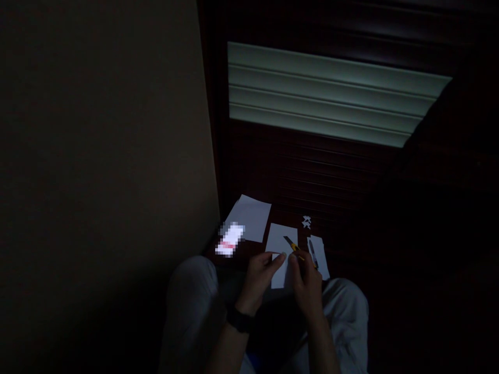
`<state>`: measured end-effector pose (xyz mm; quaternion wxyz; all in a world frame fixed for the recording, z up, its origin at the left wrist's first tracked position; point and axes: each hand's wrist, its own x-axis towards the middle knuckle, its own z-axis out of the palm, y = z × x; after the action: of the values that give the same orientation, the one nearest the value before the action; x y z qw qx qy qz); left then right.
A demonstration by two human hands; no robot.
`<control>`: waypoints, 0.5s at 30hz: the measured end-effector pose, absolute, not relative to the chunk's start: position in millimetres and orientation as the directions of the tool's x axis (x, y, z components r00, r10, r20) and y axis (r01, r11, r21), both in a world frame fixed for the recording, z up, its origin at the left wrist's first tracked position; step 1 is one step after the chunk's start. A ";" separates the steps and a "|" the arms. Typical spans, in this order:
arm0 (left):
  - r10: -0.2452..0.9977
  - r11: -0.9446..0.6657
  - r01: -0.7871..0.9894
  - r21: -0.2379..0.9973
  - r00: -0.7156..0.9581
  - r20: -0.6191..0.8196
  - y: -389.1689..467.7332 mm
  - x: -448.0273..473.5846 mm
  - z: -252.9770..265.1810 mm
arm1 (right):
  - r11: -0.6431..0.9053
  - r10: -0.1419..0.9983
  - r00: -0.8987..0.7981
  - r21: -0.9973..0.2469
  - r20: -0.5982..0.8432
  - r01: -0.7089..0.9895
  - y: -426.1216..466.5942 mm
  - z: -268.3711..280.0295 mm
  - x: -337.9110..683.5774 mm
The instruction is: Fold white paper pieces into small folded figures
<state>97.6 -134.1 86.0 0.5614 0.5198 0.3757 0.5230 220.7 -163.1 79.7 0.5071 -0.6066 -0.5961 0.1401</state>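
In my left hand (257, 275), a small white piece of paper (278, 279) is pinched between thumb and fingers. Close to it on the right, my right hand (307, 283) is closed around a yellow utility knife (294, 247), its blade pointing up and to the left. Beneath both hands lies a larger white sheet of paper (279, 234). Whether my right fingertips also touch the held piece, I cannot tell in the dim light.
White paper (251, 218) lies at the back left, with a bright, blurred-out rectangle (230, 241) over its near corner. To the right are small white paper cutouts (306, 223), and a pen (313, 253) on narrow paper strips (321, 258). A dark slatted panel (312, 161) rises behind, a wall (117, 130) at left.
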 end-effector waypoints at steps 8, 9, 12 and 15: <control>0.977 -0.038 -0.242 0.969 0.195 0.087 -104.5 98.9 83.5 | 0.250 0.864 0.148 -0.665 0.481 0.703 -134.0 81.1 227.2; 0.978 -0.046 -0.211 0.976 0.190 0.087 -95.5 98.4 84.1 | 0.252 0.868 0.123 -0.640 0.481 0.726 -126.8 82.2 228.5; 0.972 -0.069 -0.127 0.990 0.216 0.095 -64.5 96.5 85.0 | 0.227 0.879 0.064 -0.533 0.472 0.815 -101.1 82.1 233.8; 0.966 -0.068 -0.076 0.995 0.243 0.084 -30.6 95.4 84.4 | 0.202 0.880 0.026 -0.422 0.475 0.884 -70.2 76.5 239.4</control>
<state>95.4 -30.6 84.4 0.5550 0.5600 0.3977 0.4693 239.4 -70.2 76.5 0.3373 -0.6318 -0.6979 -0.0033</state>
